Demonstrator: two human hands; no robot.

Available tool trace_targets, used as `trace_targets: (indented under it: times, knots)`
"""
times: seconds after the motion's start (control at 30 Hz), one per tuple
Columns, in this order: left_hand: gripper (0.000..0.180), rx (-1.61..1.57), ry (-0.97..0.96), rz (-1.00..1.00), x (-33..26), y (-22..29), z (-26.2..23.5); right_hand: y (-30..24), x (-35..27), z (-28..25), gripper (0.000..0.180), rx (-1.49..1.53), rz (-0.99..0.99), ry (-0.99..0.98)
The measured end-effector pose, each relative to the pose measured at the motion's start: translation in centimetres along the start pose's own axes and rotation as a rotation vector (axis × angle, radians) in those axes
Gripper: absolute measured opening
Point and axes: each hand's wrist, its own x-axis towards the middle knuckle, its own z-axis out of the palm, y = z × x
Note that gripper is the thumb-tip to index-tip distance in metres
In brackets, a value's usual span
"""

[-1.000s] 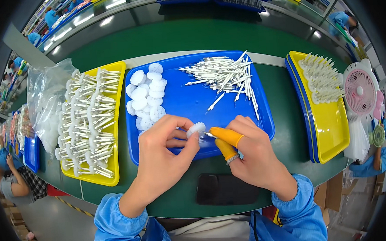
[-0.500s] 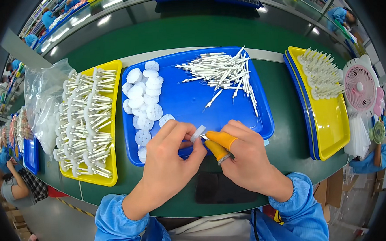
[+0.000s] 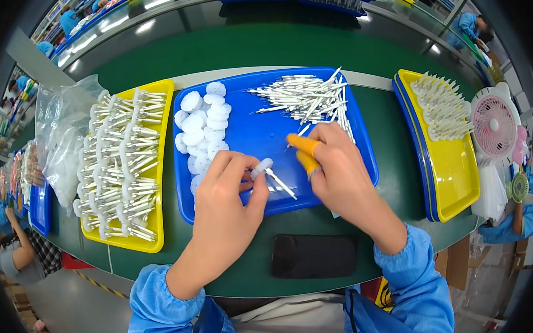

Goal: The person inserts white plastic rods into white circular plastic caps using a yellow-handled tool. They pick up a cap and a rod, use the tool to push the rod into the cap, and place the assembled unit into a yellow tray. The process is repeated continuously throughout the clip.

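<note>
My left hand pinches a white round plastic disc between thumb and fingers. A thin white stick juts out of the disc, down and to the right. My right hand, with orange-yellow covers on its thumb and index finger, reaches over the blue tray. Its fingertips lie at a loose white stick, which they partly cover; thumb and index are slightly apart. More white discs lie heaped along the tray's left side. A pile of white sticks with fine wire ends fills its far right.
On the left stands a yellow tray full of discs with sticks, beside a clear plastic bag. A black phone lies near the table's front edge. Stacked trays and a pink-and-white fan are at right.
My right hand has left the disc and moved up and right to the loose stick. The disc in my left hand now shows a stick in it, uncovered. The phone is more visible.
</note>
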Motion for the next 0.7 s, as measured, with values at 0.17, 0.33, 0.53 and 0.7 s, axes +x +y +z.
trace_targets:
  times: [0.17, 0.33, 0.53, 0.7]
  knots:
    - [0.011, -0.05, -0.067, -0.018, 0.4, -0.1, -0.6, 1.3, 0.7, 0.6, 0.021, -0.209, 0.012, -0.049]
    - [0.013, -0.123, -0.087, -0.051, 0.3, 0.0, -0.5, 2.1, 0.8, 0.4, 0.023, -0.142, -0.065, -0.049]
    - [0.015, -0.131, -0.099, -0.033, 0.0, -0.2, -0.4, -2.4, -1.4, -2.4, 0.041, 0.326, 0.012, -0.126]
    - [0.016, -0.106, -0.107, 0.006, -0.1, 0.3, -0.1, -2.5, -2.1, -2.7, 0.049, 0.365, -0.064, -0.179]
